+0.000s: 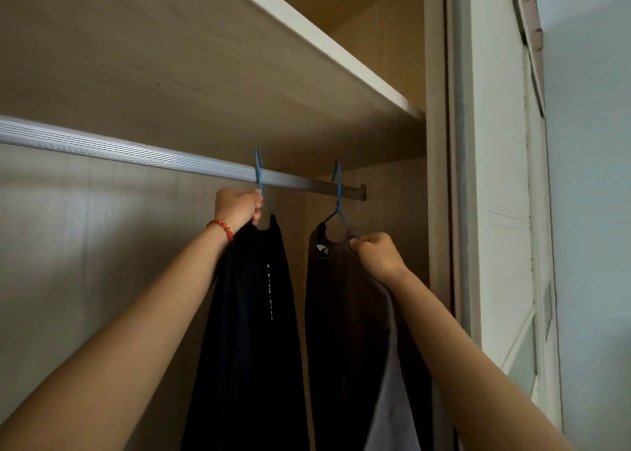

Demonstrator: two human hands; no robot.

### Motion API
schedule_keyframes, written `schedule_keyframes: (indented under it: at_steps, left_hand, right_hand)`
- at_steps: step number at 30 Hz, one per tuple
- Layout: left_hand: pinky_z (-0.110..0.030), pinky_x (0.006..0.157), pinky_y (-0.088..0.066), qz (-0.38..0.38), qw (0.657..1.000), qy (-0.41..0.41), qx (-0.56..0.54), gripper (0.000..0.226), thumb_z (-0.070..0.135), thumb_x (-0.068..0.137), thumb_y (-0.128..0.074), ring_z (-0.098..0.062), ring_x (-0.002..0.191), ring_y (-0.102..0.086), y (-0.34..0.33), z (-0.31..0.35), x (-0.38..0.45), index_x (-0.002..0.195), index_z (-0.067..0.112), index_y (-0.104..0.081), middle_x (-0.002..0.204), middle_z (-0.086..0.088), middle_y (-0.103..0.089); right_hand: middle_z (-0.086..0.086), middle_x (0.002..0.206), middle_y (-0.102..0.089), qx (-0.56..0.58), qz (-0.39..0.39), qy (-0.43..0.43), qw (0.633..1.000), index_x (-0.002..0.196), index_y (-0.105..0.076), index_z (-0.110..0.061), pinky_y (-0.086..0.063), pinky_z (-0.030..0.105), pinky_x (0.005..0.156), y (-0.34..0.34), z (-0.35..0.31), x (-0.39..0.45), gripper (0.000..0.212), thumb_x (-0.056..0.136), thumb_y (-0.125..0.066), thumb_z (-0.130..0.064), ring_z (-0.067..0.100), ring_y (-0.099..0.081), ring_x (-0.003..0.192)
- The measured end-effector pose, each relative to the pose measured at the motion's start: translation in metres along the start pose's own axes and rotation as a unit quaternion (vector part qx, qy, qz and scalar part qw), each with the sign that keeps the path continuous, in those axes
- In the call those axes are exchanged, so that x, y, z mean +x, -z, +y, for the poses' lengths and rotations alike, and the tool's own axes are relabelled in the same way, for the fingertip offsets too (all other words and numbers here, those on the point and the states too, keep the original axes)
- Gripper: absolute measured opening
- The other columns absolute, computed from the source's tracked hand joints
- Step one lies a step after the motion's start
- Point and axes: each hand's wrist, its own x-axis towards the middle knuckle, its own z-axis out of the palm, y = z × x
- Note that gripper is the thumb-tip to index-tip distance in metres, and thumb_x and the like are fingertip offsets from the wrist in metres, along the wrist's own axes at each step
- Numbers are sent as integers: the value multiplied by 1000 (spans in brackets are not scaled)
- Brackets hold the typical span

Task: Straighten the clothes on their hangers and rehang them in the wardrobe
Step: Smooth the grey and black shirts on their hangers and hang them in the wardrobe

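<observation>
Two garments hang on blue wire hangers from the silver wardrobe rail (136,151). The left blue hanger (258,170) carries a black garment (252,331) with small white lettering. My left hand (239,206), a red bead bracelet on its wrist, grips that garment's top by the hanger's neck. The right blue hanger (338,194) holds a dark brown top (341,314). My right hand (377,256) pinches the brown top at its right shoulder. A grey piece of cloth (392,399) hangs below my right forearm.
A wooden shelf (307,40) runs just above the rail. The wardrobe's right side panel (435,211) and a sliding door frame (495,177) stand close to the right hanger. The rail's left stretch carries no hangers.
</observation>
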Motion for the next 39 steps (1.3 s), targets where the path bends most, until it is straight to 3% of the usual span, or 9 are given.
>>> schedule_keyframes:
  at_steps: [11,16,20,24,26,29,33,36,39]
  left_hand:
    - [-10,30,-29,14,998,-13,64,30,4,88,-52,-4,21,-34,3,-19,8,58,6,-54,25,5,-41]
    - [-9,30,-26,30,999,-1,44,29,0,89,-48,-4,20,-32,5,-26,-9,61,5,-54,24,6,-40]
    - [-11,30,-28,63,998,3,21,30,-4,87,-46,-4,21,-32,13,-30,-18,61,5,-55,33,2,-46]
    - [-13,31,-32,67,997,-2,33,28,-1,88,-49,-4,22,-35,22,-29,-24,62,7,-56,39,0,-50]
    - [-15,32,-33,55,998,0,31,25,3,88,-52,-3,24,-38,23,-28,-27,65,10,-57,46,-3,-50]
    - [-19,42,-42,41,999,7,-4,23,7,88,-55,-6,32,-47,26,-30,-36,66,11,-59,37,5,-52]
    - [-14,60,-41,78,992,-81,58,15,12,89,-53,4,55,-53,35,-49,-64,87,5,-66,65,6,-55]
    - [-1,53,-38,38,992,-104,57,16,3,92,-46,15,50,-52,47,-77,-95,101,8,-58,73,5,-54]
    - [-5,62,-41,18,996,-76,51,26,-1,90,-46,-7,77,-55,62,-116,-128,114,-3,-57,93,-2,-57]
  right_hand:
    - [4,63,-45,-1,-35,-44,998,60,-43,-12,-30,26,51,-36,8,60,35,95,-44,-14,15,-44,59]
    - [10,83,-54,-1,-48,-75,996,77,-51,-6,-35,26,72,-44,25,59,23,96,-44,-18,22,-51,80]
    - [11,89,-52,-8,-36,-67,997,79,-51,-5,-36,27,74,-37,20,55,22,96,-44,-17,26,-54,88]
    - [6,64,-48,-35,-27,-49,998,60,-47,-10,-36,27,56,-32,20,46,36,95,-47,-19,17,-48,60]
    - [7,70,-55,-27,-28,-39,998,72,-59,-9,-44,29,63,-31,21,38,27,94,-49,-20,18,-54,65]
    - [7,98,-65,-9,-22,-30,999,106,-65,-9,-51,36,87,-29,31,16,24,94,-49,-21,20,-61,95]
    - [2,102,-65,19,7,-14,1000,113,-61,-12,-47,23,72,-28,53,-37,28,94,-49,-29,17,-60,98]
    - [-2,104,-61,7,35,-27,999,117,-58,-14,-48,28,85,-34,79,-82,31,93,-51,-31,15,-57,101]
    - [-5,107,-59,22,52,-35,998,123,-53,-17,-45,19,82,-42,105,-133,34,92,-52,-29,9,-55,98]
